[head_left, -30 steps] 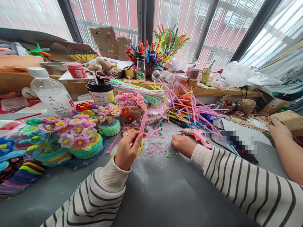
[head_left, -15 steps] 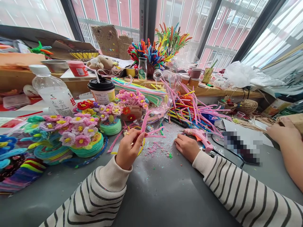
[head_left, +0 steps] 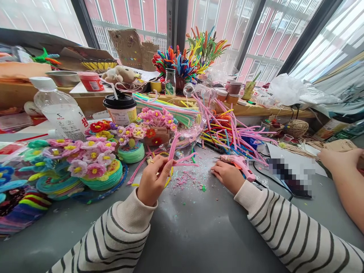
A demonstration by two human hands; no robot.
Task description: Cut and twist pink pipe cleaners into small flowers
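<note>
Pinched between the thumb and fingers of my left hand are pink pipe cleaners, some standing up and others sticking out to the right. My right hand rests on the grey table, fingers loosely stretched leftward, holding nothing. Just behind it lies a pink hot glue gun, close to the knuckles; whether they touch I cannot tell. Pink fluff clippings and glitter are scattered on the table between my hands.
Pipe-cleaner flowers crowd the left, near a plastic bottle and a lidded cup. Loose pipe cleaners pile up behind the glue gun. A blurred dark object lies right. Another person's hand touches something brown at far right.
My right hand has shifted slightly right and its fingers have loosened a little. My left hand keeps its hold on the pink pipe cleaners. The other person's hand has moved slightly.
</note>
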